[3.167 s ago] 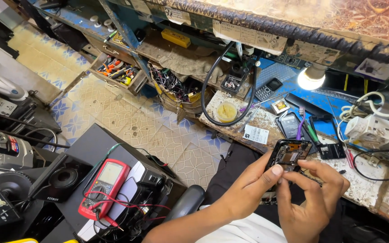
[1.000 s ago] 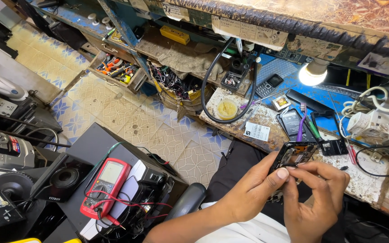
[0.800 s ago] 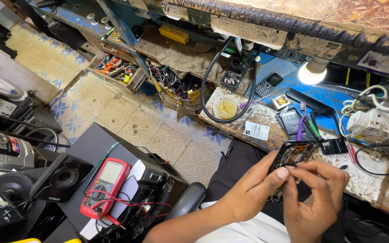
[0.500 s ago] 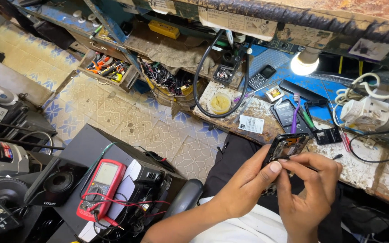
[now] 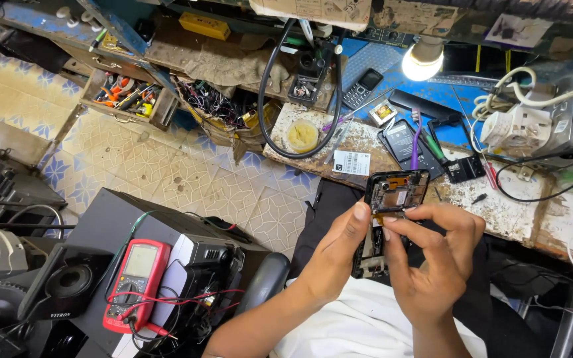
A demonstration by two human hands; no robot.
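Patterned beige-and-blue floor tiles (image 5: pixel 167 172) lie beside a worn, paint-flecked wooden workbench (image 5: pixel 518 212). A bare lit bulb (image 5: pixel 423 61) glows above its blue surface, beneath cluttered shelves (image 5: pixel 220 59).

both bare forearms rise from the bottom edge and meet at centre. the left hand (image 5: pixel 339 248) has its thumb stretched upward and its fingers curled behind. the right hand (image 5: pixel 432 262) shows its back, thumb and index finger pinched together, fingertips almost touching the left thumb.

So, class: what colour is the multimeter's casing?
Red: the multimeter shows in the head view.
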